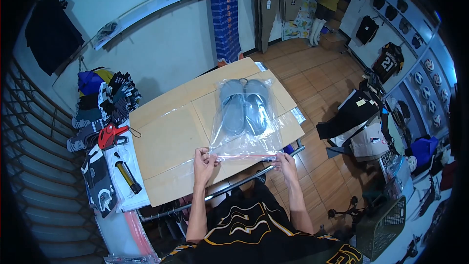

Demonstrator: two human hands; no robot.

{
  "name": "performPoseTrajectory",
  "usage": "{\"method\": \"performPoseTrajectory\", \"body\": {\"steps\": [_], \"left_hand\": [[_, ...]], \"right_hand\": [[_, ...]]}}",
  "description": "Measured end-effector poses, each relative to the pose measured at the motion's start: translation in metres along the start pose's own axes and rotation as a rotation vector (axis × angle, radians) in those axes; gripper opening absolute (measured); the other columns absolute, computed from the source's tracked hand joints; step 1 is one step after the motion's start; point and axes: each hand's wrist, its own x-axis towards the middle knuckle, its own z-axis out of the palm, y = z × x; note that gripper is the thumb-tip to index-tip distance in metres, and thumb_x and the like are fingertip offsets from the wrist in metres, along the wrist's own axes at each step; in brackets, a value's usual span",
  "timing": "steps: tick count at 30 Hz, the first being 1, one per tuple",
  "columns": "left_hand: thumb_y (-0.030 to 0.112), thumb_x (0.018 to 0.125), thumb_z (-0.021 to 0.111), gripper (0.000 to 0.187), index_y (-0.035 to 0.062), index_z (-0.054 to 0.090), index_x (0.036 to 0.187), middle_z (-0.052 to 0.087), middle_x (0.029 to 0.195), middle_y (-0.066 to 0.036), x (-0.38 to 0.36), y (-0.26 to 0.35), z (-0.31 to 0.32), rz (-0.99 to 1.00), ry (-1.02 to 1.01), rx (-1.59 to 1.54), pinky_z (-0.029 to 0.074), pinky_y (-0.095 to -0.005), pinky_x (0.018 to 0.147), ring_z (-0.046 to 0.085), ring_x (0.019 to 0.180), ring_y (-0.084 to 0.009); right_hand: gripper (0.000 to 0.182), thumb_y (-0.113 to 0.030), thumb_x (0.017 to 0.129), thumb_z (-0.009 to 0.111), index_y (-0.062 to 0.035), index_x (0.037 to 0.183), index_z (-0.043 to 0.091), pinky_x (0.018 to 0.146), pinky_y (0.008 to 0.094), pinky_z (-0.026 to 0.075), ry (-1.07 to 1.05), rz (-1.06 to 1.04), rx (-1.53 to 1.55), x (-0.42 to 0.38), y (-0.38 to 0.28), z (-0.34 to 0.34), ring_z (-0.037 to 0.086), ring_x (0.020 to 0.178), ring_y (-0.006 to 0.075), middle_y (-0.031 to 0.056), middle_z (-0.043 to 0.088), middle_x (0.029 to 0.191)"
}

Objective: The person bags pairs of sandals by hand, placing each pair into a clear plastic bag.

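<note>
A pair of grey slide sandals (244, 107) lies side by side inside a clear plastic zip bag (246, 145) on a sheet of cardboard (168, 134). The bag's mouth, with a reddish strip along it, faces me at the cardboard's near edge. My left hand (205, 161) pinches the left corner of that edge between thumb and fingers. At the opposite corner, my right hand (283, 162) is closed on the bag too. Between both hands the strip is stretched nearly straight.
Left of the cardboard lie folded clothes (100, 178), a red pouch-like item (111, 136), a black-and-yellow hand pump (128, 176) and piled socks (122, 95). A metal rail (234, 186) runs under the near edge. To the right stand a clothes rack (369, 122) and a green plastic basket (383, 230).
</note>
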Motion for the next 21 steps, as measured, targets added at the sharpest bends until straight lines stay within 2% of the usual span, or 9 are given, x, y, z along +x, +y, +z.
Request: {"method": "performPoseTrajectory", "body": {"steps": [4, 9, 15, 21], "left_hand": [[0.004, 0.095, 0.061, 0.029, 0.0043, 0.038, 0.112, 0.066, 0.085, -0.010, -0.001, -0.002, 0.005, 0.022, -0.001, 0.036, 0.053, -0.0235, 0.064, 0.065, 0.071, -0.0125], [0.004, 0.094, 0.062, 0.029, 0.0054, 0.038, 0.112, 0.066, 0.084, -0.009, -0.002, -0.001, 0.003, 0.066, 0.014, -0.004, 0.053, -0.0229, 0.064, 0.064, 0.072, -0.0114], [0.004, 0.092, 0.064, 0.033, 0.0034, 0.043, 0.117, 0.066, 0.082, -0.007, -0.003, 0.002, 0.006, 0.045, 0.025, -0.017, 0.052, -0.0237, 0.064, 0.063, 0.071, -0.0106], [0.006, 0.091, 0.067, 0.028, 0.0032, 0.051, 0.114, 0.067, 0.079, -0.006, -0.005, 0.004, 0.011, 0.076, 0.011, 0.094, 0.048, -0.0231, 0.061, 0.061, 0.069, -0.0093]], "right_hand": [[0.023, -0.025, 0.100, 0.056, -0.0031, 0.099, 0.063, 0.060, 0.0246, 0.048, 0.003, -0.012, 0.030, 0.002, 0.008, 0.003, 0.065, 0.074, 0.0119, 0.0051, 0.067, 0.085], [0.021, -0.022, 0.099, 0.058, -0.0011, 0.099, 0.063, 0.058, 0.0224, 0.048, -0.029, -0.135, 0.007, 0.005, 0.014, 0.004, 0.064, 0.071, 0.0111, 0.0065, 0.068, 0.085], [0.022, -0.022, 0.099, 0.059, -0.0003, 0.098, 0.063, 0.056, 0.0224, 0.049, 0.036, -0.022, 0.123, 0.002, 0.009, 0.011, 0.065, 0.070, 0.0116, 0.0078, 0.068, 0.085], [0.023, -0.022, 0.098, 0.062, 0.0008, 0.099, 0.063, 0.056, 0.0218, 0.049, 0.040, 0.006, 0.154, 0.002, 0.012, 0.018, 0.065, 0.071, 0.0120, 0.0082, 0.068, 0.084]]}}
